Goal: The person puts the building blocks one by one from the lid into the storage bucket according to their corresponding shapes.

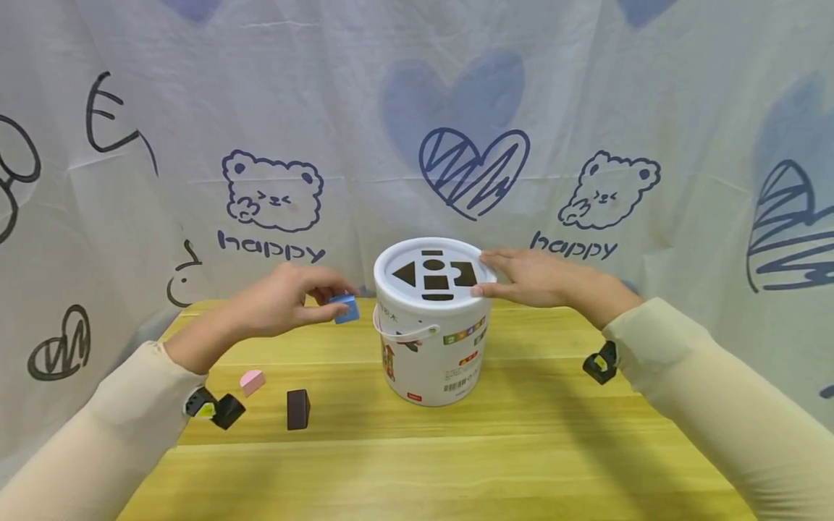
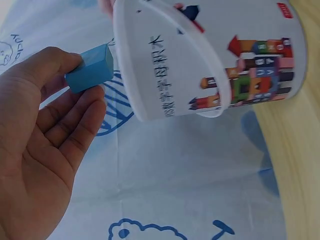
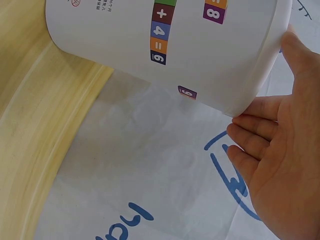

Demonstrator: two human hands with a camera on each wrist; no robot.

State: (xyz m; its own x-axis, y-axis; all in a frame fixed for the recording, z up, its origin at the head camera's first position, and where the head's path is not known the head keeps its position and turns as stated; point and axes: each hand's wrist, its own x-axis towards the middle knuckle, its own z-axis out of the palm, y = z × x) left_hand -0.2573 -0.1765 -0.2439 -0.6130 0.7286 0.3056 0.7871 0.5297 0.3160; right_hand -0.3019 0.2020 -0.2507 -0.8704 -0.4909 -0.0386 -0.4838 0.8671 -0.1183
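Observation:
My left hand (image 1: 287, 298) pinches a small blue block (image 1: 346, 310) between thumb and fingertips, just left of a white bucket (image 1: 426, 362). In the left wrist view the blue block (image 2: 90, 68) is raised beside the bucket's lid end, its end pointing toward the lid. The bucket stands upright, its white lid (image 1: 391, 289) cut with several shaped holes: a triangle, a circle, a square and others. On the lid's right edge rests my right hand (image 1: 537, 278), thumb and fingers spread along the rim. The right wrist view shows the right hand's fingertips (image 3: 240, 125) at that rim.
A pink rounded block (image 1: 252, 382) and a dark brown triangular block (image 1: 298, 409) lie on the yellow wooden table (image 1: 417, 470), left of the bucket. The bucket's handle (image 1: 407, 335) hangs down its front left. Behind the table hangs a printed white curtain (image 1: 365, 145).

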